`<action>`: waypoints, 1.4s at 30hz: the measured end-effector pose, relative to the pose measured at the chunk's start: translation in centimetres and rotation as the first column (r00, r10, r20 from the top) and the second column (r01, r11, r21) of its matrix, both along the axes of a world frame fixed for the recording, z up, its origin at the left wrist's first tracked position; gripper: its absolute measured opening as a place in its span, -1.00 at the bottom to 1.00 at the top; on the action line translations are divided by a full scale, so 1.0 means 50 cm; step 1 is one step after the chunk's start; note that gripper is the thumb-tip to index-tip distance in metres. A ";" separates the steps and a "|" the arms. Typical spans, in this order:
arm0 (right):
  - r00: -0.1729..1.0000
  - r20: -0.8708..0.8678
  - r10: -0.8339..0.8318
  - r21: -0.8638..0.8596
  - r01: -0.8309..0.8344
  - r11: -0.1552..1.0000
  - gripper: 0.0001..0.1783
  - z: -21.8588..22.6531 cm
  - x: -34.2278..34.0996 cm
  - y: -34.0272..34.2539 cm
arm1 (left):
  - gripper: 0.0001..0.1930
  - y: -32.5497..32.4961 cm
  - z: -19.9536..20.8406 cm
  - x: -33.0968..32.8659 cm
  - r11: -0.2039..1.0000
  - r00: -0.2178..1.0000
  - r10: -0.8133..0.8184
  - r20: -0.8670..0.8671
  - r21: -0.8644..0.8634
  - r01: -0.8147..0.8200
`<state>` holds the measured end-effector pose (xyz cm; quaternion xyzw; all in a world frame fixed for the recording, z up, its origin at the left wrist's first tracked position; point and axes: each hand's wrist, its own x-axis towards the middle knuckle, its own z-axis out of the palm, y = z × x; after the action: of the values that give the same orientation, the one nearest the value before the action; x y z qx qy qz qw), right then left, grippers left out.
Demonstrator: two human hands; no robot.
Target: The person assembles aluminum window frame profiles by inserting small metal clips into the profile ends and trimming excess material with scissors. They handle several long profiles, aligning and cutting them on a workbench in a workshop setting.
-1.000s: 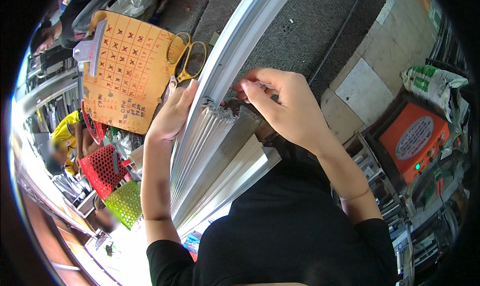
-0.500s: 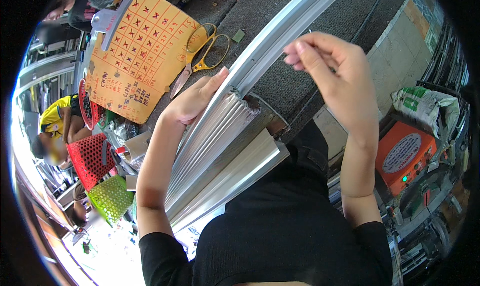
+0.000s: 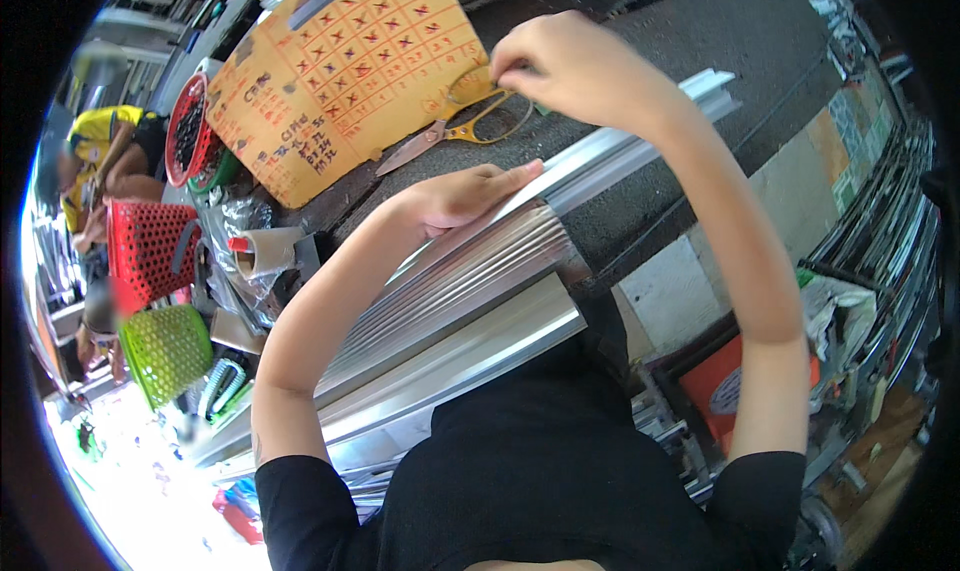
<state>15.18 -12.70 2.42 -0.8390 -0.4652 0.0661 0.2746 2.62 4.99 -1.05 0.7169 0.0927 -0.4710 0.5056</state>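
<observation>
Pressed over a long, pale silver metal profile (image 3: pixel 595 166) with the left hand (image 3: pixel 465 196), thumb stretched along the upper edge, other fingers mostly hidden; cannot tell whether clamped around the metal or only resting on it. Raised beyond the profile: right hand (image 3: pixel 575 66), fingers curled inward, tips at the upper handle loop of yellow-handled metal scissors (image 3: pixel 412 149); cannot tell through the blur whether closed on the loop or just beside it.

Slanting across a dark grey, rough-textured work surface (image 3: pixel 720 21), the silver profile, with far end pointing toward the right edge. Alongside, nearer the body: a ribbed stack of thin silver profiles (image 3: pixel 450 291), then a broad, smooth silver profile (image 3: pixel 490 341).

Lying by the lower right edge of an orange-yellow cardboard sheet (image 3: pixel 290 121), marked with a red grid and crosses: the scissors, upper loop overlapping the sheet's corner, blade tip pointing lower left.

Past the left edge of the work surface: a red perforated plastic basket (image 3: pixel 150 251), a lime-green perforated plastic basket (image 3: pixel 165 356) and a person in a yellow shirt (image 3: pixel 90 146).
</observation>
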 end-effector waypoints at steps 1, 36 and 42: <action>0.989 0.057 0.140 -0.088 -0.135 0.987 -0.71 -0.017 0.011 0.048 | -0.11 -0.002 0.001 -0.002 1.000 1.000 -0.005 0.029 0.004 0.005; -0.013 0.732 0.681 -0.576 -0.546 0.609 -0.88 0.117 0.166 -0.221 | 0.21 -0.027 -0.032 -0.016 0.938 1.000 0.010 0.011 0.347 -0.013; 0.086 0.644 0.760 -0.525 -0.672 0.521 -0.76 0.105 0.207 -0.202 | 0.17 -0.028 -0.034 -0.017 0.946 0.999 0.029 0.028 0.321 -0.036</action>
<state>25.55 -22.79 7.66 -0.4343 -0.8763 -0.1892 -0.0876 1.75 3.61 -2.76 0.7935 0.1740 -0.4329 0.3907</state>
